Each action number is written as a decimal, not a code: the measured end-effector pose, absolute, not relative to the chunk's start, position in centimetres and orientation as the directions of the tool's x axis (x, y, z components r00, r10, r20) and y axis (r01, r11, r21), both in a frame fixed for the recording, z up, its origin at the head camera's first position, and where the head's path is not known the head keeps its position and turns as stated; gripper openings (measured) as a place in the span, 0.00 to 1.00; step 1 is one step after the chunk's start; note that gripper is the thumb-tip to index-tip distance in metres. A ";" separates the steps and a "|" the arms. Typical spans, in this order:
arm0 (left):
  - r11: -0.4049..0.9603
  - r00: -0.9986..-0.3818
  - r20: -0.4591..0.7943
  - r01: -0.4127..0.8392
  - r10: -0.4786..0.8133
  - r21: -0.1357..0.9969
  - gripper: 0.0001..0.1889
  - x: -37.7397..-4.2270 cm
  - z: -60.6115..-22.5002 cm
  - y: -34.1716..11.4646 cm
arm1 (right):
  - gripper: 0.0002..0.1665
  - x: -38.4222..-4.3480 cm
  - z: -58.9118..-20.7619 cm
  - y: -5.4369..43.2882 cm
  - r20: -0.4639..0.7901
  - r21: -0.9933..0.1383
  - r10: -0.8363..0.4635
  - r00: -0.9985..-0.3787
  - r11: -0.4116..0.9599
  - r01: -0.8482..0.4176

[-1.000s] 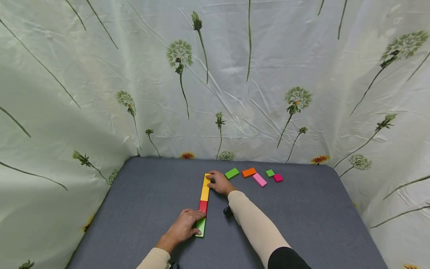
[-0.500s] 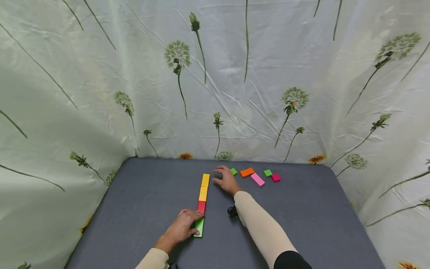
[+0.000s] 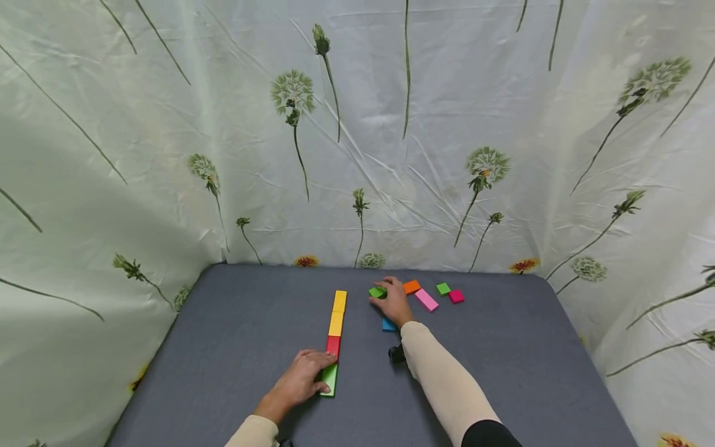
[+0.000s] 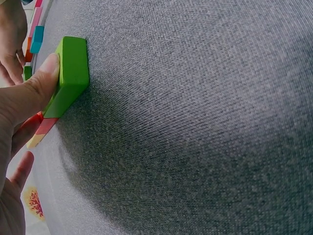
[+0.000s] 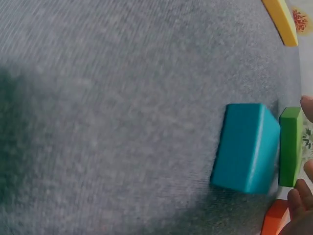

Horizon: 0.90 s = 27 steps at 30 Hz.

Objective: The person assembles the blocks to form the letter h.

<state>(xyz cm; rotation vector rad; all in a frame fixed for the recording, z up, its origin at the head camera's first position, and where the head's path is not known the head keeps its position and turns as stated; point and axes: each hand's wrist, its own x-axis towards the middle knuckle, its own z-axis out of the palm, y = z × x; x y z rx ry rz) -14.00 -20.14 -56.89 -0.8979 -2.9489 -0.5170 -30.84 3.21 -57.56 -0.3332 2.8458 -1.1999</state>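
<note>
My left hand (image 3: 301, 377) rests on the near part of a row of blocks. Its thumb presses the green block (image 4: 73, 73), and the index fingertip lies on the red block (image 3: 333, 345). Beyond these, two yellow blocks (image 3: 336, 323) continue the row away from me. At the far side my right hand (image 3: 393, 303) hovers about another green block (image 5: 291, 147), thumb and fingers spread around it, fingertips right at its ends in the right wrist view. A blue block (image 5: 244, 147) lies just on the near side of that green block, partly hidden by the hand in the head view.
Right of my right hand lie an orange block (image 3: 412, 287), a pink block (image 3: 427, 300), a small green block (image 3: 443, 288) and a small magenta block (image 3: 456, 296). A grey cloth surface (image 3: 240, 329) bears everything. A flower-print curtain (image 3: 335, 161) stands behind its far edge.
My right hand has left the far yellow block and moved right to the loose green block, uncovering part of the blue block. The left hand stays on the row.
</note>
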 end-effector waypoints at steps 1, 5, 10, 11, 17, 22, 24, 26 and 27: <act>0.777 -0.833 0.117 0.549 0.541 0.307 0.31 -14.0 -56.9 -20.2 | 0.25 -30.9 -57.6 3.2 0.047 -0.702 -0.207 -0.977 0.689 -0.179; 0.773 -0.830 0.137 0.555 0.541 0.307 0.31 -13.9 -56.9 -20.3 | 0.24 -31.0 -57.9 3.1 0.048 -0.671 -0.196 -0.979 0.720 -0.177; 0.765 -0.821 0.174 0.571 0.544 0.300 0.30 -13.8 -57.0 -20.2 | 0.23 -31.1 -58.1 2.8 0.055 -0.655 -0.172 -0.984 0.737 -0.166; 0.764 -0.821 0.176 0.571 0.544 0.300 0.30 -13.8 -57.0 -20.2 | 0.23 -31.1 -58.2 2.8 0.057 -0.653 -0.170 -0.984 0.739 -0.165; 0.776 -0.837 0.133 0.544 0.532 0.319 0.30 -13.7 -57.0 -20.1 | 0.20 -30.7 -58.1 2.8 0.059 -0.665 -0.176 -0.983 0.728 -0.170; 0.776 -0.834 0.132 0.547 0.535 0.315 0.30 -13.7 -57.0 -20.2 | 0.20 -30.9 -58.3 2.8 0.054 -0.662 -0.188 -0.981 0.729 -0.176; 0.777 -0.833 0.133 0.550 0.537 0.306 0.30 -13.8 -57.0 -20.2 | 0.21 -31.1 -58.2 2.8 0.033 -0.673 -0.189 -0.981 0.722 -0.162; 0.778 -0.832 0.131 0.551 0.539 0.301 0.30 -13.9 -56.9 -20.2 | 0.22 -31.1 -57.8 2.9 0.011 -0.690 -0.192 -0.981 0.709 -0.146; 0.778 -0.830 0.133 0.554 0.541 0.297 0.30 -14.0 -56.9 -20.3 | 0.22 -31.1 -57.6 2.9 0.001 -0.698 -0.197 -0.980 0.702 -0.142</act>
